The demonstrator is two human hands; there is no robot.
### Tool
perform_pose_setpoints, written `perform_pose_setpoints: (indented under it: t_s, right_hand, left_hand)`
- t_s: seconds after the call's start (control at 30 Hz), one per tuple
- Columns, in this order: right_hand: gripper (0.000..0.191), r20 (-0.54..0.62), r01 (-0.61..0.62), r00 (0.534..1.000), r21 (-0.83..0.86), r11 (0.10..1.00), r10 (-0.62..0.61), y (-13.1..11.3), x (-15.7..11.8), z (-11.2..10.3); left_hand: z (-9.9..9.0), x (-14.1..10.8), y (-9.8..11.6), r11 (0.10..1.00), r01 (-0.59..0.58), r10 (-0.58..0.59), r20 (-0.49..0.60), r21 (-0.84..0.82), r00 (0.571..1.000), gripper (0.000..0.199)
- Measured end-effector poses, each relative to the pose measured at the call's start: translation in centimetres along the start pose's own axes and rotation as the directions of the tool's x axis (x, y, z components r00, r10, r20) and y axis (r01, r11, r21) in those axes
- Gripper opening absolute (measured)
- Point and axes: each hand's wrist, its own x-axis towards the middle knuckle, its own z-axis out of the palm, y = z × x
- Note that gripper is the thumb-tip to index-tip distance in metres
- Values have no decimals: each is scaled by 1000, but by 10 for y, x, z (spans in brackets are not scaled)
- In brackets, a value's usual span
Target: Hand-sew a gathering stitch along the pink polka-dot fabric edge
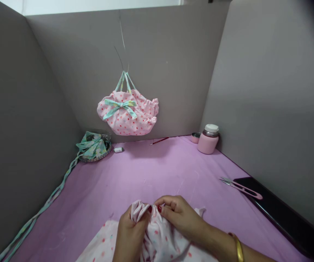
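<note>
A pink fabric piece with red dots point(164, 238) lies bunched at the near edge of the table, its top edge gathered into folds. My left hand point(132, 229) is closed on those folds, thumb towards me. Beside it my right hand point(177, 214) pinches the same gathered edge between thumb and forefinger. Whether a needle or thread sits between the right fingertips is too small to tell. The lower part of the fabric runs out of view.
A dotted pink bag with a mint bow point(126, 114) hangs on the back panel. Around the lilac cloth point(157, 167) are a basket of mint fabric point(94, 147), long mint straps point(54, 194), a thread spool point(118, 149), a red pen-like stick point(159, 141), a pink jar point(208, 141), thread snips point(243, 188) and a black slab point(277, 214).
</note>
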Motion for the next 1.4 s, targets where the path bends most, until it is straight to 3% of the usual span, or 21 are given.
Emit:
perform_pose_setpoints:
  t_s: [0.17,0.3,0.43,0.83,0.97,1.07,1.4]
  right_hand:
    - [27,21,53,998,31,998,-53,-3,-1,2]
    - [29,19,14,1000,130,991,-17,0,0,2]
    - [30,28,-14,1000,194,981,9,2,0,2]
    - [30,76,-86,995,354,931,64,1,2,1]
    - [28,101,-97,993,380,920,63,0,2,1]
    - [29,101,-98,993,379,920,64,1,2,0]
    - [26,90,-58,995,288,956,34,6,6,-4]
  left_hand:
    - [1,2,-1,984,117,-112,41,-132,993,25]
    - [2,1,0,919,239,-228,72,-313,971,28]
    - [3,0,6,879,286,-274,88,-382,958,27]
    - [4,-3,21,837,347,-310,157,-422,938,24]
    - [3,-3,20,800,389,-316,231,-457,920,21]
    - [2,-2,17,763,415,-308,286,-496,907,17]
    - [0,-3,16,752,441,-327,304,-490,895,16]
